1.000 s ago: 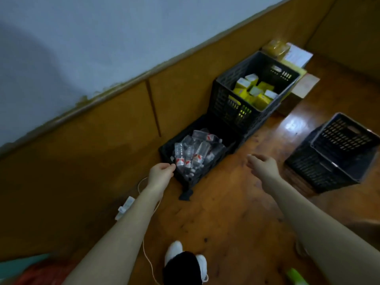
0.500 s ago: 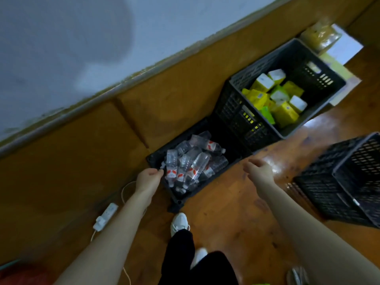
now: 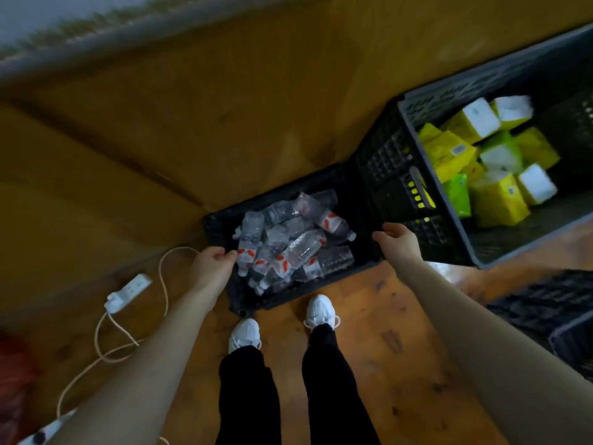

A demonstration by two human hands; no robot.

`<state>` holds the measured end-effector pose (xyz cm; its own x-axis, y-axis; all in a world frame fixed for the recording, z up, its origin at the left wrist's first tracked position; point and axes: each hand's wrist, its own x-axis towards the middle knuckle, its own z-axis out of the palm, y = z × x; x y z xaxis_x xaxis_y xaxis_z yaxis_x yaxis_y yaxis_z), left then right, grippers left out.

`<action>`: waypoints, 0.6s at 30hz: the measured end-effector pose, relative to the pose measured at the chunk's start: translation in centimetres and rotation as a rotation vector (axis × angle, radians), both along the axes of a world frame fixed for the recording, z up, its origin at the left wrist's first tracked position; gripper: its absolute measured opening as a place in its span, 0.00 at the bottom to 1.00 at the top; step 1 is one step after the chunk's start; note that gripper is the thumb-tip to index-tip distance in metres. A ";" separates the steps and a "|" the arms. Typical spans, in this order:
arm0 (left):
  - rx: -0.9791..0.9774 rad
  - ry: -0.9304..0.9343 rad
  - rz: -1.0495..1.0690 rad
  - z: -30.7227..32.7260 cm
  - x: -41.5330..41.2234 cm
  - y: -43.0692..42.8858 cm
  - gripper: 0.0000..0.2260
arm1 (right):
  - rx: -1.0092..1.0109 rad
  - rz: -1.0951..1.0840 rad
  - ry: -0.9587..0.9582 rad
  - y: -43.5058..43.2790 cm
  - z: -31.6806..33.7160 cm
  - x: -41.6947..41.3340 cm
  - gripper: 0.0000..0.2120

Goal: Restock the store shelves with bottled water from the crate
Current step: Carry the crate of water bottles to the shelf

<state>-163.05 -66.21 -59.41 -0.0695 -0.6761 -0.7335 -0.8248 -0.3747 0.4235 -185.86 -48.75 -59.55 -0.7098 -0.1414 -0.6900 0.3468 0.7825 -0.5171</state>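
A low black crate [image 3: 321,293] sits on the wooden floor against the wall panel, just in front of my white shoes. Several clear water bottles [image 3: 298,248] with red-and-white labels lie jumbled inside it. My left hand [image 3: 211,268] grips the crate's left rim, its fingers curled over the edge next to the bottles. My right hand [image 3: 399,244] is at the crate's right rim, thumb and fingers curled round the edge.
A taller grey crate [image 3: 385,162] holding yellow and white boxes [image 3: 494,194] stands tight against the bottle crate's right side. Another black crate [image 3: 545,303] lies on the floor at the right. A white power strip [image 3: 128,292] and its cable trail on the floor at the left.
I have stepped up to the crate and now look straight down on it. My right hand moved left onto its right rim; my left hand stayed at the left rim.
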 end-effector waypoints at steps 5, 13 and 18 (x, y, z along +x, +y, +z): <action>0.009 -0.055 0.079 -5.8 -0.3 1.3 0.20 | 0.078 0.151 -0.007 0.0 -6.6 -3.1 0.21; -0.114 -0.206 0.152 -19.9 2.3 0.2 0.18 | 0.190 0.384 0.131 -1.4 -20.5 -5.1 0.06; -0.110 -0.284 0.283 -25.5 4.4 -0.7 0.23 | 0.259 0.498 0.313 -2.7 -24.4 -5.3 0.22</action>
<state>-158.67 -66.93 -84.88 0.3247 -0.7149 -0.6193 -0.7856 -0.5685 0.2444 -191.16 -51.48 -83.96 -0.7755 -0.3626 -0.5168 -0.2274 0.9241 -0.3073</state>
